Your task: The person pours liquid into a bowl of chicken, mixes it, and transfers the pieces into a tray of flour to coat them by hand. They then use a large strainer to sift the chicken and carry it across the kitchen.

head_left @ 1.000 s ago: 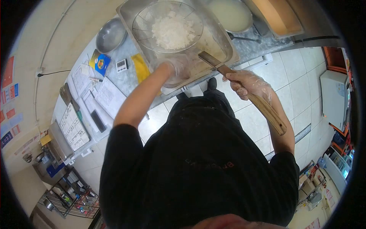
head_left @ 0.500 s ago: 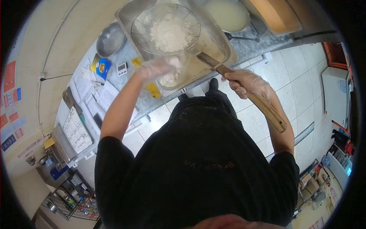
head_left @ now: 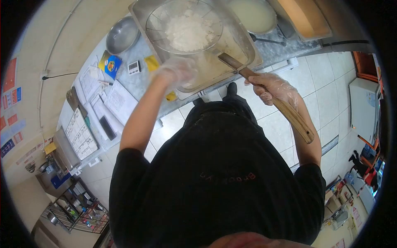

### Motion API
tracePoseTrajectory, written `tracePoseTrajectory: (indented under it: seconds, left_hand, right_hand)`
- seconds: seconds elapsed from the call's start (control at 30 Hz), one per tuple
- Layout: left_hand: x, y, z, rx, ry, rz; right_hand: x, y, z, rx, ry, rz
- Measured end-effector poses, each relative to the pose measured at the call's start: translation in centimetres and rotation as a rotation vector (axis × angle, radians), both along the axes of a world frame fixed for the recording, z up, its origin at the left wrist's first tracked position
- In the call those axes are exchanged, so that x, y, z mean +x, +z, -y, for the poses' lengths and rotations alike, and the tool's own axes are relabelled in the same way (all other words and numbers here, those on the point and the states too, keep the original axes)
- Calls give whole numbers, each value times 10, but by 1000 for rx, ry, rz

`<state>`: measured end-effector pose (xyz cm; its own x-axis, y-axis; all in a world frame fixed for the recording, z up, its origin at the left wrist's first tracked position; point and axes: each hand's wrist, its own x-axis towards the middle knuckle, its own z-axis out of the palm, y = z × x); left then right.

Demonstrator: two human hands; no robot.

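Observation:
My right hand, in a clear plastic glove, is closed around the wooden handle of a wire skimmer. The skimmer's round mesh rests over a metal tray and holds a heap of white, floury stuff. My left hand, also gloved, is over the tray's near left corner, below the skimmer's rim. Motion smears its fingers, so whether they hold anything does not show. The hand mostly hides the tray bottom there.
A steel bowl stands left of the tray, with a timer, a blue-and-yellow packet, papers and a phone nearby. Beyond the tray's right side are a basin of cloudy liquid and a black-handled utensil.
My left hand has moved down over the white pieces in the tray's near corner, mostly covering them. My right hand keeps its grip on the skimmer's handle. The whole view has shifted slightly.

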<state>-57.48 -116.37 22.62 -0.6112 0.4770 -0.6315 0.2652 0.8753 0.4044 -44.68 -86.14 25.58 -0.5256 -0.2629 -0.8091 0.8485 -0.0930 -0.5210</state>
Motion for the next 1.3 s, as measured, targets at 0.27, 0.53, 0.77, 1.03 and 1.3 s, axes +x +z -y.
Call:
tracePoseTrajectory:
  seconds: [0.27,0.53,0.77,1.03,1.3]
  left_hand:
    - [16,-76,-23,-279,-268,-150]
    - [13,-90,15,-38,-121,-146]
    - [-67,29,1,-81,558,40]
    - [-116,-39,60,727,887,152]
    - [-20,-42,30,52,100,90]
  right_hand:
    - [-2,-1,-3,-52,-12,-1]
    - [0,-5,-4,-49,-31,-26]
    - [-1,4,2,-7,-36,-14]
    - [-3,-1,-2,-32,4,6]
    - [0,3,1,14,-9,-37]
